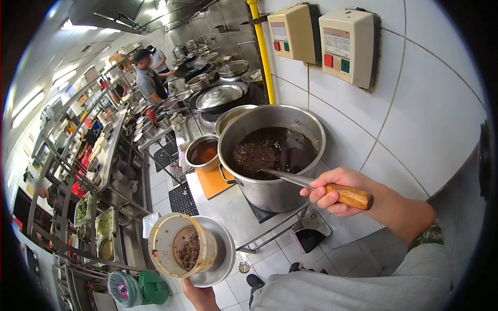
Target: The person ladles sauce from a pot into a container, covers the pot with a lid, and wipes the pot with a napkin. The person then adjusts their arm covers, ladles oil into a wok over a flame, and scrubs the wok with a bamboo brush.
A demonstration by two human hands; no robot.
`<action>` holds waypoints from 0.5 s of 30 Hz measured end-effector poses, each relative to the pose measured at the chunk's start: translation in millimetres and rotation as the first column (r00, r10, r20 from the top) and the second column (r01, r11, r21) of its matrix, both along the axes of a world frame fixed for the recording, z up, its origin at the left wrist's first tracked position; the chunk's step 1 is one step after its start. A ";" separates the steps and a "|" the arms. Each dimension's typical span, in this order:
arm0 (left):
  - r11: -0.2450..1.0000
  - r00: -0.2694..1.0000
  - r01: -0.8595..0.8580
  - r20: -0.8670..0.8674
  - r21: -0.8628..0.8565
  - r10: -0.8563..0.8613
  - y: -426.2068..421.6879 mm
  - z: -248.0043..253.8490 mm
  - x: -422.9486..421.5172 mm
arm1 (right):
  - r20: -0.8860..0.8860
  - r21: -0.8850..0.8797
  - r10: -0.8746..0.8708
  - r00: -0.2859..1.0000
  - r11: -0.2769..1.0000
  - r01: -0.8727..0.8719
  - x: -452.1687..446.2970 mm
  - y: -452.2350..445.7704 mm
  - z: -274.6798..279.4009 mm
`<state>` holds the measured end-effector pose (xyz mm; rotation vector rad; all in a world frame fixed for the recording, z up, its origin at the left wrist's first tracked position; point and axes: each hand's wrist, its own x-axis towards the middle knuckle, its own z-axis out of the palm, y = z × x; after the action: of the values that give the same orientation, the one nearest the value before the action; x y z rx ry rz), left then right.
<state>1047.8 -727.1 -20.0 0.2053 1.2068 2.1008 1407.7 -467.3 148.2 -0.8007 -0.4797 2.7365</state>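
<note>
My right hand (337, 192) is closed round the wooden handle (355, 197) of a metal utensil, whose far end is in the dark liquid of a large steel pot (270, 189). Dark grainy bits gather at the liquid's left side. My left hand (199, 296) supports a steel bowl (224, 249) from below, most of its fingers hidden. In that bowl stands a tilted, translucent plastic tub (210, 249) with dark crumbly matter (187, 251) inside and stains on its wall. Left of the pot is a smaller steel bowl (205, 165) of reddish-brown liquid.
An orange board (211, 184) lies beside the pot on the steel table (259, 220). Two people (148, 78) stand farther back by the stoves. Metal shelving (46, 202) runs along the left. A green bin (154, 287) is at lower left; a tiled wall borders the right.
</note>
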 end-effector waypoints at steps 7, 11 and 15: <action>0.999 0.995 0.045 0.087 0.015 -0.046 9.0 14.4 -4.1 | -0.054 -0.032 -0.058 0.997 0.998 0.056 -10.9 -11.8 -18.9; 0.996 0.995 0.079 0.069 -0.047 -0.075 15.4 18.4 -18.1 | -0.105 -0.034 -0.106 0.989 0.994 0.103 -24.0 -18.2 -24.0; 0.989 0.990 0.143 0.023 -0.039 -0.142 21.5 24.6 -35.4 | 0.023 0.108 -0.100 0.995 0.989 0.097 -38.4 -31.8 -7.2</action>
<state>1012.4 -705.6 4.7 0.2442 1.1864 1.9493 1369.3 -499.1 141.0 -0.8138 -0.5721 2.5888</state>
